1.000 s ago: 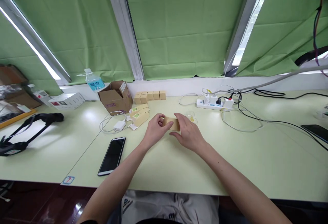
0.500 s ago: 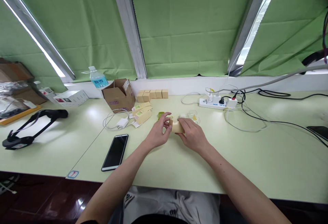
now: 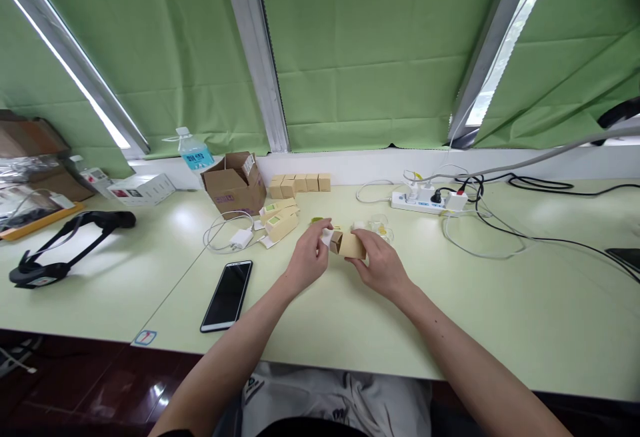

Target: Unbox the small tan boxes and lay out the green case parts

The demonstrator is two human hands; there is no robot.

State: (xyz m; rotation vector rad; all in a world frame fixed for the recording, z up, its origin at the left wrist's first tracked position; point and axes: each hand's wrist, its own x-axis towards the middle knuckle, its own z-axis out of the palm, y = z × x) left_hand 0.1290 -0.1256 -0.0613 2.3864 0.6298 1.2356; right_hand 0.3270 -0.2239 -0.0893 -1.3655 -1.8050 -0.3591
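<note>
My right hand [image 3: 377, 257] grips a small tan cardboard box [image 3: 353, 246] by its right end, thumb below and fingers above. The box lies sideways, with its opened left end showing a dark inside. At that end my left hand [image 3: 309, 250] pinches a white piece [image 3: 327, 237]; whether it is a flap of the box or something separate, I cannot tell. Just behind the hands are a small green item [image 3: 317, 220], partly hidden, and some clear plastic pieces [image 3: 381, 226] with yellow bits.
Opened tan boxes [image 3: 281, 221] lie to the left, near a white charger [image 3: 241, 239] with its cable. Several closed small boxes [image 3: 300, 184] line the wall beside a brown carton [image 3: 234, 187]. A phone [image 3: 227, 296] lies front left; a power strip [image 3: 417, 202] with cables stands back right.
The box's left end now shows open, with a white piece at my left fingers. My left hand has drawn slightly left of the box. The view has shifted slightly.
</note>
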